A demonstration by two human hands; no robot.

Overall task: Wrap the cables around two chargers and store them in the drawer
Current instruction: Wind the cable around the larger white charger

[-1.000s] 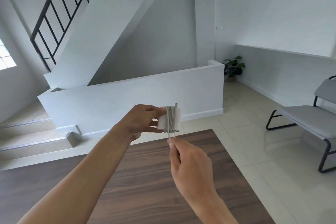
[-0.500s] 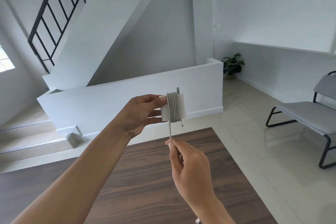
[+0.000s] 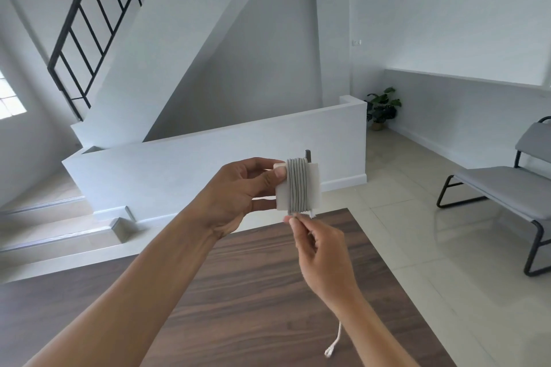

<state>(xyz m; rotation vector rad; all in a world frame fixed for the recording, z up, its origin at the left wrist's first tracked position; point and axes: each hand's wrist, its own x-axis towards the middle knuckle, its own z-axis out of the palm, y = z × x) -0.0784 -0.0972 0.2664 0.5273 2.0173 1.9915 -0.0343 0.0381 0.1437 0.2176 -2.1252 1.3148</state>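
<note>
Head view: white charger (image 3: 315, 188), grey cable (image 3: 296, 186) coiled round its middle, held above the wooden table's (image 3: 238, 292) far edge, left hand (image 3: 238, 191) gripping its left side, right hand (image 3: 322, 253) pinching the cable just beneath.

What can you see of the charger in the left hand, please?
The charger is a white, plastic-looking square block, held up in the air. A metal prong sticks up from its top. Grey cable is wound round its middle in neat side-by-side turns. The left hand grips one edge; the right hand pinches the cable just beneath it.
</note>
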